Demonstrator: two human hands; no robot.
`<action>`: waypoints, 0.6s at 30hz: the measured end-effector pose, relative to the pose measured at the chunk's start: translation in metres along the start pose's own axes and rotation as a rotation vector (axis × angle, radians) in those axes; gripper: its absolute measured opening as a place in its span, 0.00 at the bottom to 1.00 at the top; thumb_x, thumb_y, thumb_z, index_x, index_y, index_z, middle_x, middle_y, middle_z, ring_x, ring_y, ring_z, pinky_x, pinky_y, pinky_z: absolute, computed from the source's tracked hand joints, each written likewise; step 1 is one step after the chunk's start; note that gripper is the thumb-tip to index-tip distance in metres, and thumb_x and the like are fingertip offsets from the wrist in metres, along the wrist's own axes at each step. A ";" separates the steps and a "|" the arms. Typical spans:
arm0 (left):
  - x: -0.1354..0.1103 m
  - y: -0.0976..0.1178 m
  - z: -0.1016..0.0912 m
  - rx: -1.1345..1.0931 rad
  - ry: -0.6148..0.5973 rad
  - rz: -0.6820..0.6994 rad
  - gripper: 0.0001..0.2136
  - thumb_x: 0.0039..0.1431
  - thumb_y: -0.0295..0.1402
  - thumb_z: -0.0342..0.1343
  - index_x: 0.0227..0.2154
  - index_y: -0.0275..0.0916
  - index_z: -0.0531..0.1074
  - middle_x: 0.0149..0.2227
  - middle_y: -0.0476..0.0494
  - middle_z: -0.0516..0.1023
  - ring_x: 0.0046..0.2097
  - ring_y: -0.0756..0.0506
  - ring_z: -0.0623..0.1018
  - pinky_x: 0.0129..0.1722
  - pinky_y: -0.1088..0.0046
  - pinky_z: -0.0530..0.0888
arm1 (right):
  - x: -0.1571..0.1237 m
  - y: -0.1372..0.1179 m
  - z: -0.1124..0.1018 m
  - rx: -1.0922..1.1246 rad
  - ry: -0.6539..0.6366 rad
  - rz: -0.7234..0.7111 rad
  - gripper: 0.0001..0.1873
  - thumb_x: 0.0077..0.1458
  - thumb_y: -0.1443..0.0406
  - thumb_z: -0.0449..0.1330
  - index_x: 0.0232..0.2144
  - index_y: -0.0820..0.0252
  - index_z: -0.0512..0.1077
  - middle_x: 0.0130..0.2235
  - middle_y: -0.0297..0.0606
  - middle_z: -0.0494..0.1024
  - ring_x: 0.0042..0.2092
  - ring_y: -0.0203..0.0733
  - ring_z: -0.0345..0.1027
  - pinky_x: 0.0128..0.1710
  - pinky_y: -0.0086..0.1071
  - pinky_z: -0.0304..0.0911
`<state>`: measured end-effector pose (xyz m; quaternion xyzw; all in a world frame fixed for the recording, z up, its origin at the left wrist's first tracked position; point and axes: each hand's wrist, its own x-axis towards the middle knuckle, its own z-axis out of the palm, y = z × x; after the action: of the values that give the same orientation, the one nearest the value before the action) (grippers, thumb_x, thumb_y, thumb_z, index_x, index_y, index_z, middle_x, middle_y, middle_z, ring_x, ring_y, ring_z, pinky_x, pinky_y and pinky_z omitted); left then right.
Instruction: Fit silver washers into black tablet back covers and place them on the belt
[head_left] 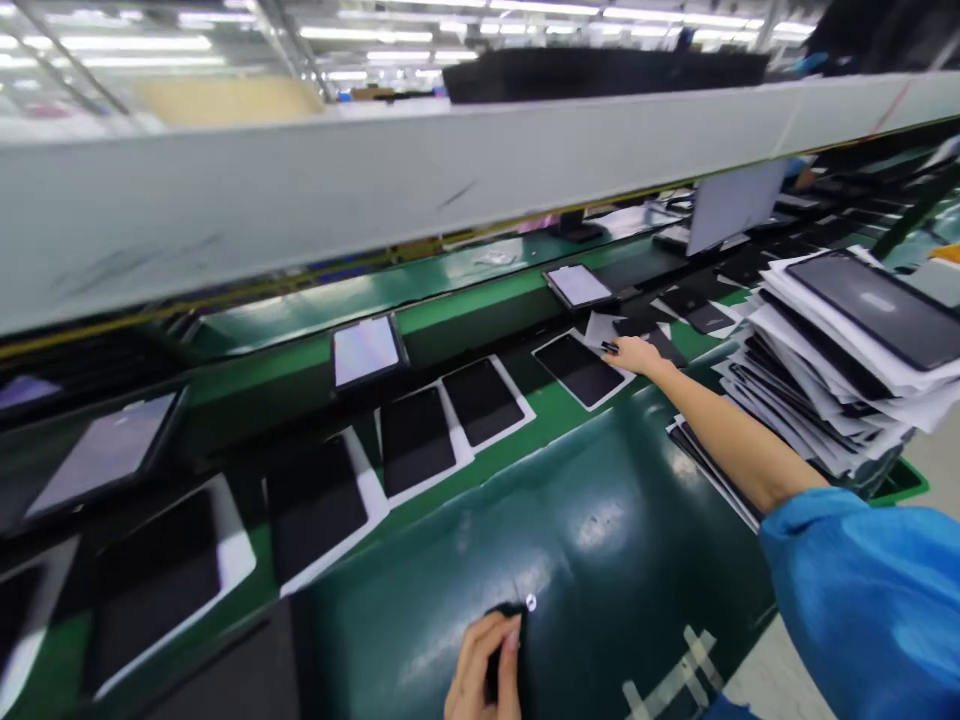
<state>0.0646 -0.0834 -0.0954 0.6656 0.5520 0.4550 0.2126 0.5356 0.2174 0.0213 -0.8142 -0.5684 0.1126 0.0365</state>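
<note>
My right hand (pixel 636 356) reaches out over the line, its fingers closed on a small dark stick-like object (pixel 610 347) whose kind I cannot make out. Just beneath it lies a black panel (pixel 579 368) on a white sheet. Low in the view, my left hand (pixel 486 660) is pinched, thumb against fingers, above the dark green mat (pixel 585 520). What it holds, if anything, I cannot see. A small white round piece (pixel 531 602) shows right beside its fingertips.
Several black panels on white sheets (pixel 420 440) line the green belt (pixel 495 462). Behind them are tablet-like devices with pale faces (pixel 365 350). A tall stack of panels and sheets (pixel 832 370) stands at right. A grey shelf beam (pixel 375 190) crosses above.
</note>
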 end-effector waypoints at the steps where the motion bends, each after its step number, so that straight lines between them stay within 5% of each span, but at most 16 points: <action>1: 0.001 0.004 -0.003 -0.021 -0.012 -0.015 0.10 0.74 0.38 0.58 0.40 0.44 0.84 0.42 0.41 0.86 0.44 0.40 0.87 0.46 0.64 0.85 | -0.001 -0.007 0.012 -0.008 -0.022 -0.008 0.23 0.74 0.54 0.65 0.58 0.69 0.76 0.55 0.53 0.80 0.54 0.49 0.77 0.57 0.45 0.73; 6: 0.012 0.024 -0.007 -0.054 0.015 -0.081 0.09 0.77 0.34 0.55 0.42 0.40 0.79 0.42 0.39 0.82 0.45 0.43 0.85 0.45 0.68 0.83 | 0.008 -0.032 0.043 -0.065 -0.038 -0.026 0.20 0.78 0.62 0.57 0.62 0.72 0.72 0.58 0.67 0.77 0.59 0.60 0.76 0.59 0.47 0.68; 9: 0.012 0.032 0.000 0.101 -0.037 0.057 0.08 0.76 0.27 0.54 0.45 0.42 0.79 0.49 0.37 0.82 0.53 0.40 0.82 0.54 0.60 0.81 | 0.005 -0.055 0.057 -0.082 -0.038 -0.075 0.18 0.76 0.61 0.56 0.59 0.70 0.73 0.56 0.66 0.79 0.58 0.64 0.78 0.58 0.49 0.70; 12: 0.011 0.038 0.007 0.233 -0.235 0.290 0.15 0.73 0.20 0.53 0.49 0.44 0.80 0.56 0.39 0.83 0.61 0.38 0.78 0.66 0.51 0.74 | -0.009 -0.085 0.075 -0.073 -0.012 -0.134 0.17 0.76 0.61 0.56 0.58 0.68 0.72 0.55 0.63 0.79 0.56 0.61 0.79 0.58 0.46 0.71; 15: 0.013 0.036 0.008 0.279 -0.358 0.341 0.16 0.72 0.18 0.51 0.48 0.44 0.80 0.51 0.42 0.84 0.53 0.42 0.81 0.61 0.54 0.74 | -0.020 -0.109 0.089 -0.040 0.015 -0.156 0.16 0.76 0.61 0.55 0.58 0.66 0.72 0.55 0.60 0.78 0.56 0.60 0.79 0.58 0.45 0.72; 18: 0.018 0.021 -0.003 0.345 -0.328 0.275 0.15 0.75 0.20 0.51 0.47 0.43 0.80 0.46 0.43 0.83 0.47 0.43 0.80 0.52 0.60 0.74 | -0.021 -0.115 0.091 -0.002 0.054 -0.111 0.20 0.76 0.58 0.55 0.61 0.66 0.69 0.61 0.63 0.73 0.57 0.64 0.78 0.57 0.50 0.72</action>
<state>0.0731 -0.0739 -0.0711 0.8255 0.4838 0.2651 0.1188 0.4025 0.2325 -0.0427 -0.7843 -0.6114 0.0878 0.0573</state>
